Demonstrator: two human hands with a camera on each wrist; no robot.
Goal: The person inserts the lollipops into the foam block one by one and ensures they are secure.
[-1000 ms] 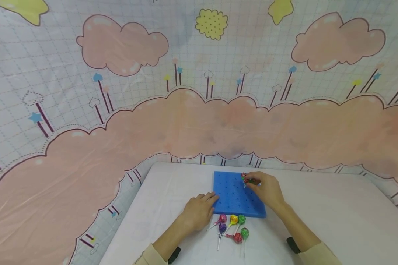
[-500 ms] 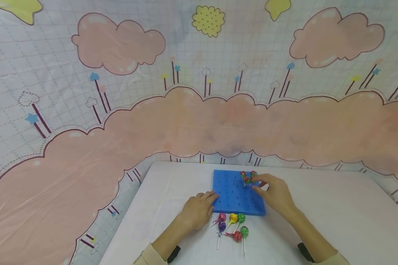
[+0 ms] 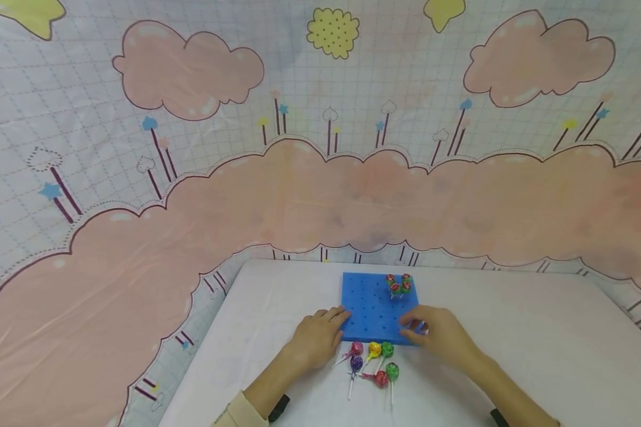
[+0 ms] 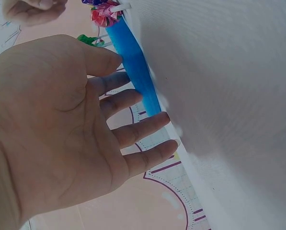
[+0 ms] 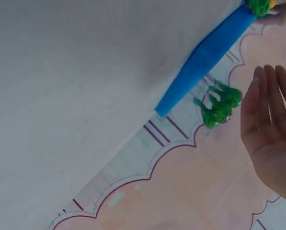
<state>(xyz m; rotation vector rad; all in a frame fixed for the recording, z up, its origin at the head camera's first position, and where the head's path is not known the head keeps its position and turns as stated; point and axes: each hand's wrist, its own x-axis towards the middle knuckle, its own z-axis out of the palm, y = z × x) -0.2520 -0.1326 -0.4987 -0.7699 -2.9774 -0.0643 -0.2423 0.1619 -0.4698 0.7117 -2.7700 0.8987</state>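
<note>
With a stick, a good result would probably be had by pinching it just below the head, lining it up over a hole in the board [image 3: 359, 298] and pressing straight down. The board's left edge is touched by the extended fingers of the left hand [image 3: 317, 338], by which it can be kept steady. Nothing is seen held by the right hand [image 3: 440, 332]; its thumb and fingertips are parted at the near right corner, though contact with the foam cannot be judged from this angle. Four standing pops [image 3: 394, 287] are grouped at the far right, where knocks should be avoided. On the table [image 3: 278, 296], nearer the person, six loose ones are laid: pink [image 3: 357, 348], purple [image 3: 356, 363], yellow [image 3: 374, 349], red [image 3: 381, 379] and two green [image 3: 392, 372]. The purple and red sticks seem crossed, so either might be dragged if the other were lifted. A cloud-printed backdrop [image 3: 299, 201] is hung behind.
</note>
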